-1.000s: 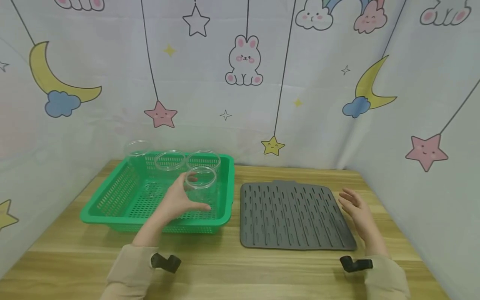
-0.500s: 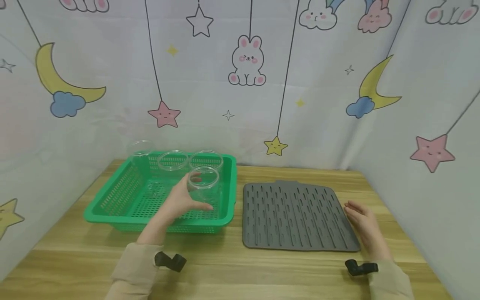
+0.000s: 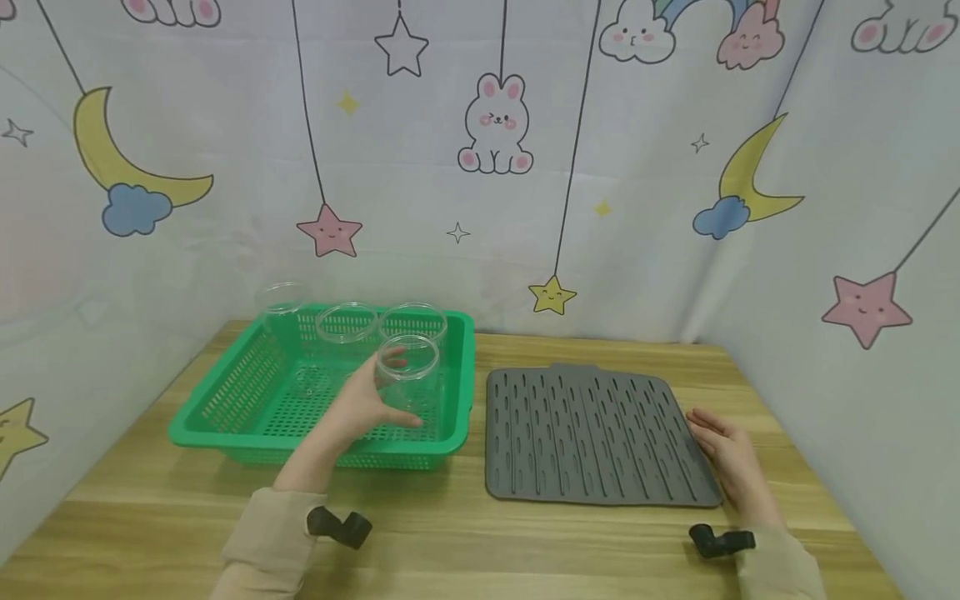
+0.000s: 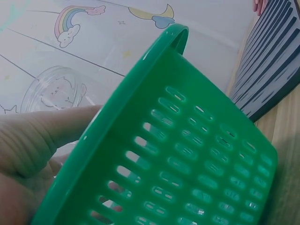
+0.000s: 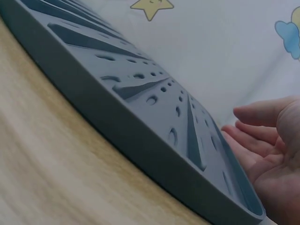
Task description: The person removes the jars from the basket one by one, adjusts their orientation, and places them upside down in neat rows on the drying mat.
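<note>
A green perforated basket (image 3: 318,445) stands on the left with clear, round-rimmed cups in it. My left hand (image 3: 348,410) reaches in from the front and holds the nearest clear cup (image 3: 408,372), fingers round its far side and thumb across its front. In the left wrist view the basket wall (image 4: 206,140) covers part of the hand and the lower cup; only the cup's rim (image 4: 33,89) shows well. Beside the right edge of a grey ridged drying mat (image 3: 592,442) is my right hand (image 3: 733,460), holding nothing, with fingers loosely extended. Whether they touch the edge, I cannot tell.
Three more clear cups stand towards the back of the basket, among them one at the left corner (image 3: 283,297) and one in the middle (image 3: 347,323). Both basket and mat are on a wooden table (image 3: 525,550). A patterned white curtain (image 3: 420,167) encloses the back and sides.
My right hand has come down and nearer to me along the mat's right edge. The left hand has stayed at the same cup. The head view has shifted slightly.
</note>
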Demonstrator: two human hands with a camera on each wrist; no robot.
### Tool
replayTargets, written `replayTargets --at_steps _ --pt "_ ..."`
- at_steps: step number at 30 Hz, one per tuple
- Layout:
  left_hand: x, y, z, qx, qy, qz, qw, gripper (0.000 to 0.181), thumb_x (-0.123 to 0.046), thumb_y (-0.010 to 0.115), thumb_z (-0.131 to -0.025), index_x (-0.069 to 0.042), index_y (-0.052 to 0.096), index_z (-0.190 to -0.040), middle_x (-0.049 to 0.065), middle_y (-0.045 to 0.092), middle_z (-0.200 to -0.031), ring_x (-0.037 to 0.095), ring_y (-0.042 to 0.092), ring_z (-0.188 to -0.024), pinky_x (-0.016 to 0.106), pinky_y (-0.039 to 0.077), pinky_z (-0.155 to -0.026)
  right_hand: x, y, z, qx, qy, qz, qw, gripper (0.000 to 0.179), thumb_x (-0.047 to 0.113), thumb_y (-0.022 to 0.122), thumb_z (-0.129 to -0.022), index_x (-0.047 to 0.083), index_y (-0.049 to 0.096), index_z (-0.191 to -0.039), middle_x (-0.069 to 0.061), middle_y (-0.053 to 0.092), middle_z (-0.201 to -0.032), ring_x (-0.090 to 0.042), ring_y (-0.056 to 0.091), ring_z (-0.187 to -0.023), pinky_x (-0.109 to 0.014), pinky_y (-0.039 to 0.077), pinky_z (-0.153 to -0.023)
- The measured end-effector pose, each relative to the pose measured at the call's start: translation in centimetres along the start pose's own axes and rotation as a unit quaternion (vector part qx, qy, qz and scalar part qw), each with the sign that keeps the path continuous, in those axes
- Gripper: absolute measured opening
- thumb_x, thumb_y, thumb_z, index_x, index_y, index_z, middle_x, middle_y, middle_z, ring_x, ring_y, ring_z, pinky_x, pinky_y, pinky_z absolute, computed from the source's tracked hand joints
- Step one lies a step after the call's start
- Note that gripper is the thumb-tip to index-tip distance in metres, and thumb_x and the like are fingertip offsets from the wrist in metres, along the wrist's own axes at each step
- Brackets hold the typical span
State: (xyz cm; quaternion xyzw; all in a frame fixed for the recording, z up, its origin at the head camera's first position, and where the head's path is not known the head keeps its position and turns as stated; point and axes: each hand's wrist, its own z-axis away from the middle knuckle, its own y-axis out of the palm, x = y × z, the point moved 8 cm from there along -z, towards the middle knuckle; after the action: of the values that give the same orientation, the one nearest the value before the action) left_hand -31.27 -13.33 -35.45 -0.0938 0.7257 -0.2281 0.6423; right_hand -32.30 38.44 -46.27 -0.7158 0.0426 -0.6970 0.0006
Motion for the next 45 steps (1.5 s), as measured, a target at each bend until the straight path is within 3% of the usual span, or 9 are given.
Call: replayTargets --at_steps 8,18,26,33,38,42,45 --pt "0.2 0.2 -0.1 0.009 -0.006 0.010 0.9999 0.097 -0.006 0.087 -0.070 -0.006 0.032 -0.150 0.018 0.039 -0.152 0.044 0.029 -0.143 0.059 0.033 -0.112 0.0 0.0 0.4 -0.005 0.028 0.032 0.9991 0.066 0.012 0.051 -0.102 -0.017 0.014 -0.148 0.033 0.055 -0.096 0.020 0.053 -0.095 -0.003 0.045 -0.086" --pt "0.5 -0.2 -0.1 0.013 0.002 0.037 0.9992 0.094 -0.007 0.087 -0.070 -0.006 0.035 -0.149 0.018 0.039 -0.151 0.043 0.029 -0.144 0.056 0.030 -0.115 0.0 0.3 0.4 -0.005 0.028 0.040 0.9988 0.065 0.014 0.052 -0.102 -0.015 0.018 -0.149 0.026 0.055 -0.104 0.020 0.053 -0.097 -0.003 0.044 -0.087" --pt "-0.1 -0.9 0.2 -0.012 0.015 0.045 0.9988 0.092 -0.009 0.086 -0.072 -0.004 0.035 -0.149 0.018 0.041 -0.151 0.042 0.032 -0.143 0.057 0.032 -0.113 -0.2 0.2 0.1 -0.008 0.019 0.061 0.9979 0.061 0.009 0.051 -0.102 -0.015 0.020 -0.148 0.007 0.052 -0.131 0.021 0.052 -0.098 -0.004 0.045 -0.088" --pt "-0.9 -1.3 0.4 -0.040 0.027 0.057 0.9972 0.091 -0.010 0.087 -0.071 -0.006 0.037 -0.148 0.015 0.041 -0.151 0.041 0.033 -0.143 0.053 0.034 -0.113 -0.1 0.1 0.1 -0.003 -0.001 0.042 0.9991 0.057 0.001 0.047 -0.101 -0.019 0.019 -0.146 0.024 0.058 -0.110 0.020 0.054 -0.098 -0.004 0.046 -0.086" --pt "-1.5 -1.6 0.6 -0.053 0.036 0.072 0.9953 0.089 -0.012 0.087 -0.072 -0.009 0.039 -0.147 0.013 0.041 -0.151 0.037 0.031 -0.145 0.049 0.031 -0.117 -0.1 0.0 0.2 -0.008 0.002 0.054 0.9985 0.058 0.001 0.050 -0.100 -0.018 0.020 -0.147 0.012 0.056 -0.124 0.020 0.054 -0.098 -0.004 0.046 -0.087" --pt "-1.7 -1.8 0.7 -0.060 0.035 0.079 0.9944 0.086 -0.013 0.086 -0.074 -0.010 0.039 -0.146 0.012 0.042 -0.150 0.035 0.033 -0.144 0.048 0.031 -0.117 -0.2 0.0 0.1 -0.009 0.003 0.064 0.9979 0.059 0.000 0.049 -0.100 -0.017 0.020 -0.147 0.013 0.056 -0.124 0.020 0.054 -0.098 -0.004 0.046 -0.086" --pt "-1.7 -1.9 0.8 -0.068 0.036 0.082 0.9937 0.085 -0.014 0.086 -0.074 -0.011 0.040 -0.145 0.011 0.042 -0.149 0.035 0.036 -0.143 0.049 0.033 -0.116 -0.2 0.0 0.1 -0.008 0.003 0.080 0.9967 0.057 -0.002 0.047 -0.099 -0.017 0.020 -0.147 -0.003 0.050 -0.140 0.021 0.053 -0.098 -0.004 0.046 -0.086"
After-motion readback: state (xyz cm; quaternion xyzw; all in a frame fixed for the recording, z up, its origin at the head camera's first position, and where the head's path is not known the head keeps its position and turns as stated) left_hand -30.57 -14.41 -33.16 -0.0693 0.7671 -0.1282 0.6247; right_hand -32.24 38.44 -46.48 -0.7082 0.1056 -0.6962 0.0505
